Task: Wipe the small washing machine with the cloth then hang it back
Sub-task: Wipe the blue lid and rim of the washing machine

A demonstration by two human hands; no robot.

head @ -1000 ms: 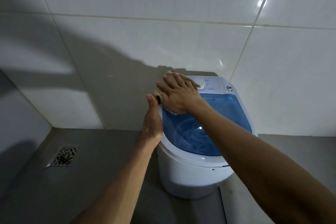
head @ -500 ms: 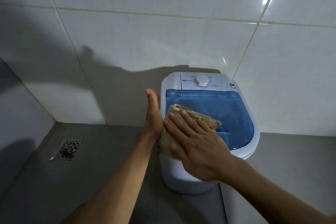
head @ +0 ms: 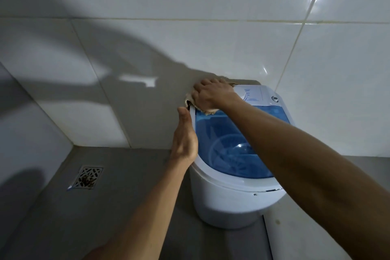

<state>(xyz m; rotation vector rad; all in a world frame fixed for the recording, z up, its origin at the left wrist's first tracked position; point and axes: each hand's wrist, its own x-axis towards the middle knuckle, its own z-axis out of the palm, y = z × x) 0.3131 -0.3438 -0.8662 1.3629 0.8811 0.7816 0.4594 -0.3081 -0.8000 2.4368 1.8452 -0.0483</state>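
One outstretched right hand (head: 213, 95) presses cloth (head: 207, 111) down

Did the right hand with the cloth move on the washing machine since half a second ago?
Yes. The right hand and cloth went from the lid's front left to the washing machine's back left corner, toward the wall.

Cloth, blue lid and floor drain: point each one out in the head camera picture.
cloth (head: 207, 111), head view, edge showing below the right hand (head: 213, 95).
blue lid (head: 215, 139), head view, bare left part beside the left hand (head: 184, 141).
floor drain (head: 87, 177), head view, middle of the grate.
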